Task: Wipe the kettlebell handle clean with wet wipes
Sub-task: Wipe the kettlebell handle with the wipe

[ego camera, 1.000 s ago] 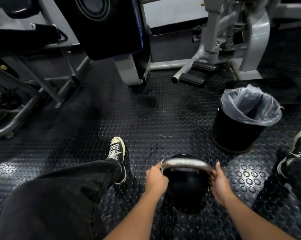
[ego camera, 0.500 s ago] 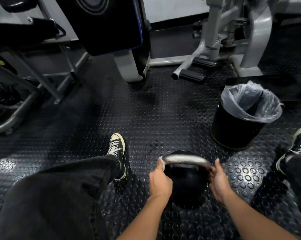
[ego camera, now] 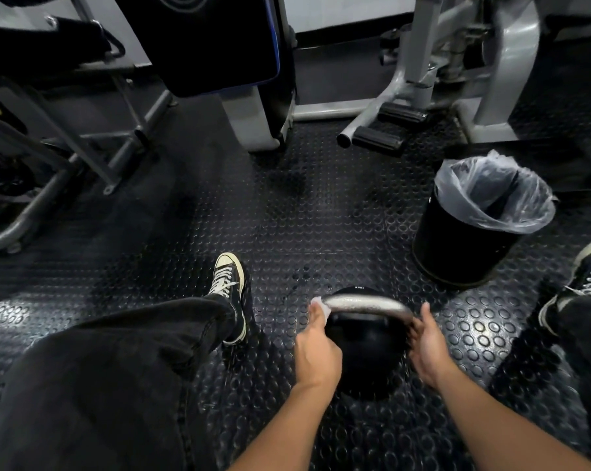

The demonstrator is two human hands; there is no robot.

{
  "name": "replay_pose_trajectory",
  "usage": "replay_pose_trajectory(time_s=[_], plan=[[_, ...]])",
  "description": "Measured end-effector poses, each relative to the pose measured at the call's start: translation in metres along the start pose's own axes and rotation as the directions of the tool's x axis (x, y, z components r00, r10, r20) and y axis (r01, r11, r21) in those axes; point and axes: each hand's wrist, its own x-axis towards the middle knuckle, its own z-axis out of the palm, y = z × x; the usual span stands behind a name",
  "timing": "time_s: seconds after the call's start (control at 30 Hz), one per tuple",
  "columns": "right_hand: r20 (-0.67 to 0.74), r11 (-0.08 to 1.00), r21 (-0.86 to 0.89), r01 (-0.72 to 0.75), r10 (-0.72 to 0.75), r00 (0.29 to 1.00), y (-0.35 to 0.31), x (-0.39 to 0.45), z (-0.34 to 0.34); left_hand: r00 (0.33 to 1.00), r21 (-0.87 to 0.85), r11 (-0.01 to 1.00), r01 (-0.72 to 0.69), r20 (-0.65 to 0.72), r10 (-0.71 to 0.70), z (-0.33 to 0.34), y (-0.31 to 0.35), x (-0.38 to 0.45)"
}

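A black kettlebell [ego camera: 364, 355] stands on the studded rubber floor between my legs, its silver handle [ego camera: 365, 304] arched across the top. My left hand [ego camera: 316, 351] grips the handle's left end with a white wet wipe [ego camera: 321, 305] pinched under the fingers; only a small corner of the wipe shows. My right hand [ego camera: 428, 345] holds the right end of the handle, fingers curled round it.
A black bin with a clear liner [ego camera: 474, 226] stands to the right, beyond the kettlebell. My left shoe [ego camera: 228, 283] and right shoe [ego camera: 590, 277] flank the kettlebell. Grey gym machine frames [ego camera: 416, 90] and a padded black seat [ego camera: 212, 42] fill the back.
My left hand with the wipe has slid a little along the left end of the handle. My right hand has stayed at the right end. The view has shifted slightly.
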Motion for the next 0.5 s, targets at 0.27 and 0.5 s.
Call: replay_pose_trajectory(time_s=[0.27, 0.5], plan=[[-0.011, 1.0, -0.008, 0.002, -0.002, 1.0, 0.002, 0.006, -0.003, 0.997, -0.06, 0.997, 0.044, -0.062, -0.048, 0.006, 0.015, -0.006], [-0.032, 0.999, -0.033, 0.029, -0.03, 0.999, -0.001, 0.004, 0.001, 0.995, -0.091, 0.993, 0.075, -0.06, -0.08, -0.001, 0.022, -0.004]])
